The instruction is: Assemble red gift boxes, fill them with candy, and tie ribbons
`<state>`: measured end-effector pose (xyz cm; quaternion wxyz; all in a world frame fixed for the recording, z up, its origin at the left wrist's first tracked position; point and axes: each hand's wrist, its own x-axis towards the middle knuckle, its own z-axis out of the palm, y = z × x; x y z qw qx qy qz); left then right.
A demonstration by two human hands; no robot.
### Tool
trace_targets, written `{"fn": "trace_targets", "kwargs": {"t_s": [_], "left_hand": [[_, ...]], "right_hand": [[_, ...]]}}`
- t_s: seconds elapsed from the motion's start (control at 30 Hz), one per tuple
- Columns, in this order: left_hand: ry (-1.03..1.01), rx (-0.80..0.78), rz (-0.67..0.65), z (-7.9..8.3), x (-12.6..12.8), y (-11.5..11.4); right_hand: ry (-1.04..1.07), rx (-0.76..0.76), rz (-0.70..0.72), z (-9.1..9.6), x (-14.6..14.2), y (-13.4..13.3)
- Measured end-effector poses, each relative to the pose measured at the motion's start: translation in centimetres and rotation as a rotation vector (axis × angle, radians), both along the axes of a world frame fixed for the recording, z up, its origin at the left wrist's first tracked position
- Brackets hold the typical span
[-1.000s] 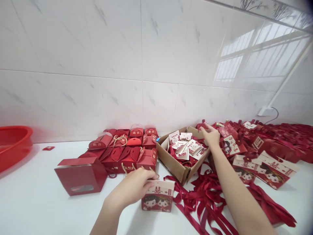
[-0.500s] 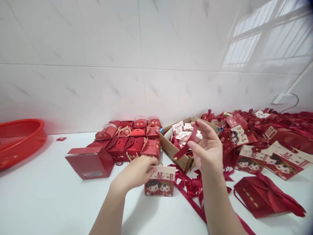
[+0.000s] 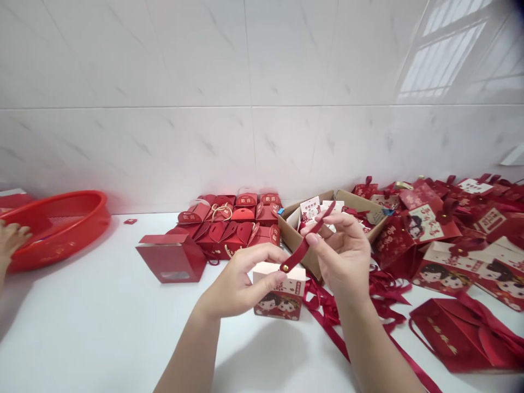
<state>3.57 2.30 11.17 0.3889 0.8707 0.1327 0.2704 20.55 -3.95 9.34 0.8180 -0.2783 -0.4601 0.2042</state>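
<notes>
My right hand [image 3: 344, 254] pinches a narrow dark-red strap [image 3: 302, 248] along its upper half. A brass-coloured snap sits at the strap's lower end. There the thumb and forefinger of my left hand [image 3: 248, 281] close on the strap, beside the snap. Just behind and below my left fingers, a small gift box [image 3: 280, 305] stands upright on the table, with a cream top and two cartoon faces on a red front. My left hand partly covers it. Loose red ribbons [image 3: 323, 305] lie beside the box, partly under my right forearm.
Red boxes [image 3: 229, 232] stand grouped at the back, with a taller red box [image 3: 172, 262] to their left. A carton [image 3: 301, 254] holds printed cards. Many gift boxes [image 3: 446, 267] pile up at right. Another person's hand [image 3: 12, 240] is at a red plastic basket [image 3: 82, 218].
My left hand has left the gift box and taken the strap's snap end. My right hand has lowered the strap. Another person's hand has appeared at far left; the view has shifted left.
</notes>
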Motion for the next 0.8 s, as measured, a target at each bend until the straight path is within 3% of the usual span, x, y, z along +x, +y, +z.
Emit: {"fn": "trace_targets", "kwargs": {"t_s": [0.17, 0.27, 0.33, 0.37, 0.43, 0.53, 0.8], "left_hand": [[-0.070, -0.049, 0.102, -0.2, -0.2, -0.3], [-0.073, 0.002, 0.147, 0.0, -0.6, -0.4], [-0.033, 0.088, 0.178, 0.1, -0.9, -0.5], [-0.007, 0.123, 0.182, 0.2, -1.0, -0.5], [0.040, 0.169, 0.180, 0.2, -1.1, -0.7], [0.073, 0.235, 0.202, 0.3, -1.3, -1.0], [0.075, 0.296, 0.216, 0.3, -1.7, -1.3]], "right_hand": [[-0.035, -0.019, -0.079, 0.0, -0.1, 0.1], [-0.126, -0.107, -0.325, -0.1, 0.1, 0.0], [-0.313, -0.178, -0.426, 0.0, 0.3, -0.3], [-0.434, -0.200, -0.392, 0.1, 0.3, -0.5], [-0.644, -0.214, -0.182, 0.2, 0.0, -0.8], [-0.740, -0.218, 0.059, 0.2, -0.5, -0.9], [-0.705, -0.285, 0.126, 0.0, -0.8, -0.8]]}}
